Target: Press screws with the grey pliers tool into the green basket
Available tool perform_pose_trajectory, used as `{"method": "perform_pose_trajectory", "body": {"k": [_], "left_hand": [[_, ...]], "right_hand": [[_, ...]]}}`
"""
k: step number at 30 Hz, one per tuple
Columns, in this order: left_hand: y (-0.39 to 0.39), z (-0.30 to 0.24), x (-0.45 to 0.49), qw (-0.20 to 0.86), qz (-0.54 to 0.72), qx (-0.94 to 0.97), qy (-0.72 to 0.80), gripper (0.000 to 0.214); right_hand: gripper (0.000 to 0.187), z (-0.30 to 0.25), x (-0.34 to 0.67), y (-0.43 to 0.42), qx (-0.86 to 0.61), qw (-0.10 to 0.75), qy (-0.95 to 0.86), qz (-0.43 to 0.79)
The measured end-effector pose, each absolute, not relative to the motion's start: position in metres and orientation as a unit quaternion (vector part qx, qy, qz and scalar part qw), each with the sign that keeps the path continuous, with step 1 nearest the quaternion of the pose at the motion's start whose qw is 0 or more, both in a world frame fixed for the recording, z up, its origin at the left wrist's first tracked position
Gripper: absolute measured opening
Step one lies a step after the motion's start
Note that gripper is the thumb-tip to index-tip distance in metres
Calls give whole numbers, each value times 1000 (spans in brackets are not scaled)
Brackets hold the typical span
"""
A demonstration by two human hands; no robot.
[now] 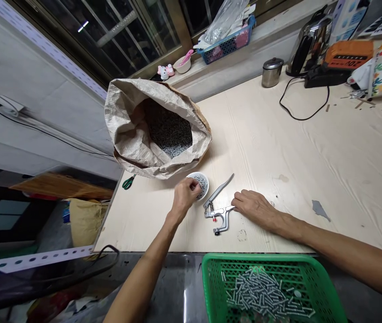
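My left hand [184, 197] reaches over the edge of a small white bowl [207, 178], its fingers pinched together among small silvery metal pieces [201, 183]. Whatever is between those fingertips is too small to make out. On the table to the right lie silver hand pliers of the snap-fastener kind [223, 215], with a spring and a red part near the jaw. One handle stands spread out toward the back. Around the end of the other handle, the fingers of my right hand [253, 207] are closed, and the hand rests on the tabletop.
Behind the bowl stands an open woven sack [120, 121] of dark and silvery metal pieces. A green basket [207, 278] holding many metal screw-like pieces is at the table's front edge. Green-handled scissors [128, 182] lie left; a kettle [308, 40] and orange box [349, 54] stand back right.
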State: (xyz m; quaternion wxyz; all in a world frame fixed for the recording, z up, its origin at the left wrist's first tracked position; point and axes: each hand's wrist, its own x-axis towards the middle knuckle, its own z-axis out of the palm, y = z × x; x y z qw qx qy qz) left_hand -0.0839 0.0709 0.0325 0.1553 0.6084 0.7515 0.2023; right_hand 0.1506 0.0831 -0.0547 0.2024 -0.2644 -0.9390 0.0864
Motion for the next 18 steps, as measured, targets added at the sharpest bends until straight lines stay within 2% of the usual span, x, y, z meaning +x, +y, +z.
{"method": "perform_pose_trajectory", "body": {"k": [4, 9, 12, 18], "left_hand": [[43, 46, -74, 334, 356, 449, 749, 11], [-7, 30, -56, 435, 322, 410, 734, 19], [-27, 10, -56, 386, 284, 464, 744, 27], [-49, -16, -62, 149, 215, 653, 711, 26]], "right_hand": [[22, -49, 152, 83, -259, 194, -942, 85], [20, -42, 154, 83, -247, 174, -949, 89], [21, -42, 154, 83, -248, 165, -951, 86], [21, -44, 152, 83, -259, 170, -948, 78]]}}
